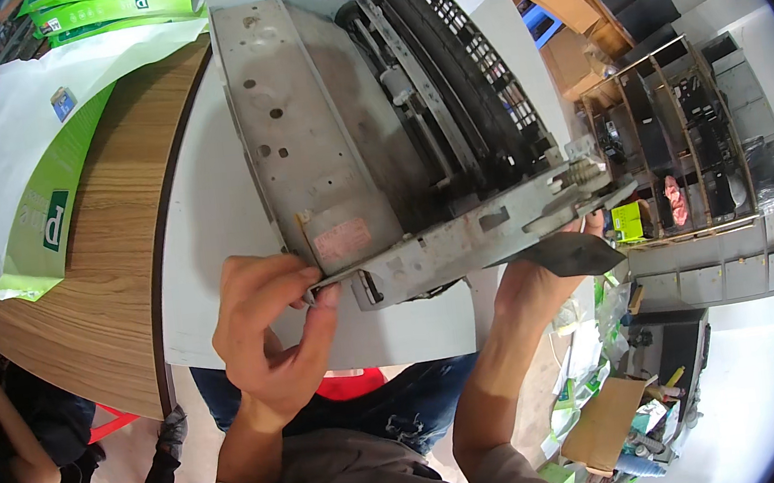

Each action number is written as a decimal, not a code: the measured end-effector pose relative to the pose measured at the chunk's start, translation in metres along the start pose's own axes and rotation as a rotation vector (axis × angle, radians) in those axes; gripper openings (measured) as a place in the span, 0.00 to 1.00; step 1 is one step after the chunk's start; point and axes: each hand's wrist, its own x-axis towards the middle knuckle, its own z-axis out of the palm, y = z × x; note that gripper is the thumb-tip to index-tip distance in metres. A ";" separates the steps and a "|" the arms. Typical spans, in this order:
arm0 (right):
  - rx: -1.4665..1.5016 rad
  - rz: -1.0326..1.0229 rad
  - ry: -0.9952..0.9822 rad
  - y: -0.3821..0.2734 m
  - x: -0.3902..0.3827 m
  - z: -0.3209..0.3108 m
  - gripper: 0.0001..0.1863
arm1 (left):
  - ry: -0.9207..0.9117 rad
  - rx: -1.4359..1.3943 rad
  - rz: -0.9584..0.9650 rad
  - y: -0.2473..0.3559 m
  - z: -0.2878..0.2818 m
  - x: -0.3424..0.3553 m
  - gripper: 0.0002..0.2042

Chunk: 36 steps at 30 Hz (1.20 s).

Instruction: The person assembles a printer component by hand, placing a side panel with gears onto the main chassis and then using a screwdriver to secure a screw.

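A printer's inner frame (290, 147), grey sheet metal with black rollers and a slotted black guide along its right, rests on the white table (205, 234). At its near left corner my left hand (268, 327) is closed, thumb and fingers pinching the metal edge; whether a small part is between them I cannot make out. My right hand (544, 276) reaches under the near right end and grips the frame there, most of its fingers hidden and fingertips showing beside the end. A dark flap (575, 254) juts out over that hand. A pinkish label (341, 239) sticks to the metal.
Left stands a wood-grain table (128, 185) with a green and white bag (37, 186) and stacked green packs (108, 11). Another person's arm (21, 426) shows at lower left. Right are a rack (672, 142) of dark parts, cardboard boxes (565, 6) and floor clutter (607, 417).
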 end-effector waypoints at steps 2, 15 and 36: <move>0.019 -0.008 0.023 0.000 0.002 0.006 0.17 | -0.015 -0.002 0.001 0.000 -0.001 0.001 0.18; -0.017 -0.085 -0.027 0.013 0.002 0.001 0.22 | 0.141 -0.074 -0.003 -0.012 0.014 -0.018 0.18; -0.035 -0.078 0.073 0.010 0.004 0.002 0.17 | 0.161 0.070 -0.172 -0.003 0.013 -0.019 0.18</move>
